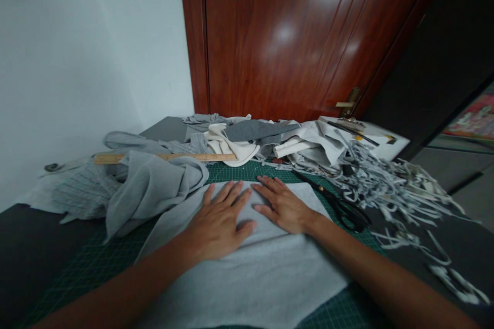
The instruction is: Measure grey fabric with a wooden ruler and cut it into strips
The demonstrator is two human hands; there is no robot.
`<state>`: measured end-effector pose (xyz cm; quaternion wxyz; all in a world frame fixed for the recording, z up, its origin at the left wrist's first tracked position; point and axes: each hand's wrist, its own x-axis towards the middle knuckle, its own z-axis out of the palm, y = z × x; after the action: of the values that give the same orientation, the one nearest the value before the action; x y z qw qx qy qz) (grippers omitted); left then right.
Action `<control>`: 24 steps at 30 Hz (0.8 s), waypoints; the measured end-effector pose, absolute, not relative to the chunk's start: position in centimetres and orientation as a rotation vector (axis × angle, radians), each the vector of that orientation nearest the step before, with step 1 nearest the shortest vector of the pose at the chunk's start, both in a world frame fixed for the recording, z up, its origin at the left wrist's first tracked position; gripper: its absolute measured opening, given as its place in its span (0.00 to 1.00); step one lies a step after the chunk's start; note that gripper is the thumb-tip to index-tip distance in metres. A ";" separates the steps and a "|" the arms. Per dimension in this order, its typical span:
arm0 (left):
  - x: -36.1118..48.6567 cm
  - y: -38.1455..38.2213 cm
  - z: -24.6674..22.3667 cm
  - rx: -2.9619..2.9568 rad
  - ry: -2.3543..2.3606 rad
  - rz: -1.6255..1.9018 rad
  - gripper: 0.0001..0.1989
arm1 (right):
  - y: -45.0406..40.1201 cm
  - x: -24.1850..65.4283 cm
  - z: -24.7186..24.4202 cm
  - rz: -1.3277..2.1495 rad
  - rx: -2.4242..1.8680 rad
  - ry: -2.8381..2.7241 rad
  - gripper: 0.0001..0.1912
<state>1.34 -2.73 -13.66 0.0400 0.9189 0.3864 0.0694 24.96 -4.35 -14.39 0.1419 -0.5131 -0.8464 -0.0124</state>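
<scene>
A light grey piece of fabric (254, 282) lies spread over a green gridded cutting mat (92, 257). My left hand (218, 221) rests palm down on the fabric, its fingers spread toward the far edge. Beside it, my right hand (283, 205) also lies flat on the cloth, fingers stretched toward the upper left. Neither hand grips anything. Black-handled scissors (343, 208) lie just right of the fabric, blades pointing away to the left. Soft creases run across the cloth below the hands.
Crumpled grey cloth (154, 182) is heaped at the left, with a wooden ruler (173, 157) across it. More fabric pieces (262, 133) pile up along the back. Tangled cut strips (389, 185) cover the right side. Behind the table stands a brown wooden door (270, 36).
</scene>
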 end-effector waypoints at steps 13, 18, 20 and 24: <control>1.3 -1.4 -13.3 2.823 1.121 0.259 0.34 | -9.4 22.8 -14.3 0.071 -1.396 -2.540 0.44; -0.1 -7.0 -9.6 2.764 0.981 0.634 0.13 | -9.1 22.7 -14.3 0.066 -1.461 -2.540 0.43; -0.8 -10.0 -8.9 2.805 0.697 0.496 0.08 | -9.1 22.7 -14.4 0.054 -1.451 -2.535 0.43; -1.6 -13.0 -9.8 2.833 0.571 0.269 0.14 | -9.2 22.6 -14.5 0.042 -1.458 -2.500 0.42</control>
<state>-1.64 -12.98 -9.77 0.1194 0.9690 0.1955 0.0922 22.61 -9.21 -14.46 0.1232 -0.4999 -0.8571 0.0145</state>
